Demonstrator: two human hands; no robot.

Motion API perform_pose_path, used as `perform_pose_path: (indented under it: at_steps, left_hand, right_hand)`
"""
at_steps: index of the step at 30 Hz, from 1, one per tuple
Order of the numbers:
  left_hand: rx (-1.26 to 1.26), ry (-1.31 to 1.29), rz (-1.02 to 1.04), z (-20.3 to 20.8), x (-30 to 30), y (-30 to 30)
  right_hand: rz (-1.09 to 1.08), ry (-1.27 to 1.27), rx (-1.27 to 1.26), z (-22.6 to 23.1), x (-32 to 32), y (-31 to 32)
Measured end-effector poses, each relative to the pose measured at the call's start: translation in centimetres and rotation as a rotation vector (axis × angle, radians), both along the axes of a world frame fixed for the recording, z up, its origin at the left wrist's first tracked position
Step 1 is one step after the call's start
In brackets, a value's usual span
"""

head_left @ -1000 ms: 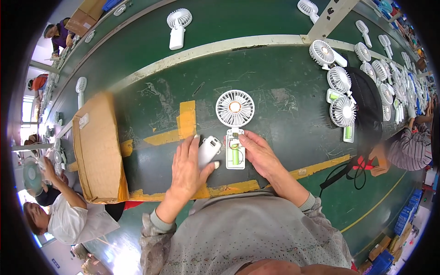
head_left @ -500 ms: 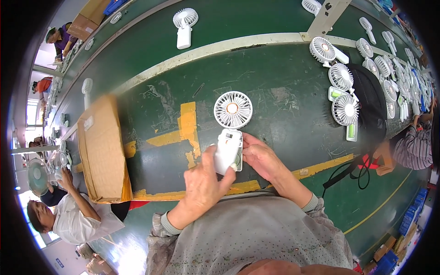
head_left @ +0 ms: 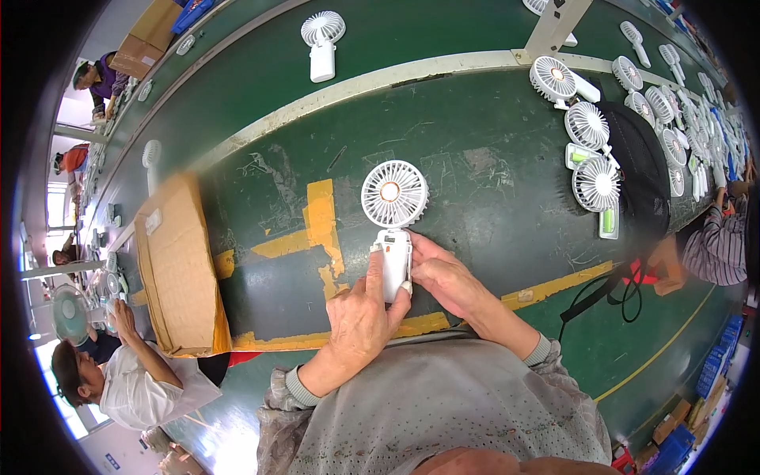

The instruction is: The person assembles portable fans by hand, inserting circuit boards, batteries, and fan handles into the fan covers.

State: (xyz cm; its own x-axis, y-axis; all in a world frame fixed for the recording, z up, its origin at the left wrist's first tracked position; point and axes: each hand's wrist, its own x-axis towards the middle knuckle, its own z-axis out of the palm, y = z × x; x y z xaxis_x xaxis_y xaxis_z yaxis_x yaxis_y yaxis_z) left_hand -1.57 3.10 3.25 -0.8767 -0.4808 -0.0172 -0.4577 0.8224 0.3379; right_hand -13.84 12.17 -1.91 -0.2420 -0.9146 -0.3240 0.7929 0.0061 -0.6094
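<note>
A white handheld fan (head_left: pixel 395 195) lies on the green tabletop, its round slatted head pointing away from me. A white handle cover (head_left: pixel 394 269) sits over its handle, nearly lined up with it. My left hand (head_left: pixel 360 313) grips that cover, index finger along its left edge and thumb at the lower right. With its fingers curled at the handle's right side, my right hand (head_left: pixel 445 277) steadies the fan. The far side of the handle under the cover is hidden.
Several white fans (head_left: pixel 587 125) stand or lie at the right, two showing green cells, beside a black bag (head_left: pixel 633 162). A cardboard piece (head_left: pixel 178 269) lies at the left. One fan (head_left: pixel 322 47) rests on the far belt. A co-worker (head_left: pixel 138 372) sits at the left.
The cover has come down from a skewed position to lie nearly flush along the handle. The fan has shifted slightly left, and my left index finger has straightened on the cover's edge.
</note>
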Motion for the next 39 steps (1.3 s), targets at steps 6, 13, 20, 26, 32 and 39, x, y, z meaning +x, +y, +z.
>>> perform_pose_path:
  at_steps: [6, 13, 20, 26, 32, 39]
  left_hand:
    - [0.034, -0.008, -0.005, -0.2, 0.2, 0.0]
    - [-0.001, 0.052, -0.094, -1.4, 0.8, -0.5]
    - [-0.022, 0.097, -0.127, -2.3, 1.1, -0.4]
    - [-0.04, 0.006, -0.107, -1.6, 0.8, 0.2]
    - [0.716, 0.15, 0.126, -2.7, 0.8, -1.6]
    - [0.907, 0.142, 0.013, -2.3, 0.6, -2.2]
  right_hand:
    - [0.009, 0.001, -0.006, 0.9, 0.0, -0.2]
    - [0.033, 0.023, -0.003, 1.1, 0.0, -0.1]
    - [-0.054, 0.048, 0.106, 1.6, 1.1, -0.7]
    - [-0.116, 0.211, 0.186, 0.2, 1.6, -1.0]
    - [-0.148, 0.113, 0.102, -0.5, 1.2, -0.5]
    - [-0.176, 0.086, -0.02, 1.2, 1.3, -0.4]
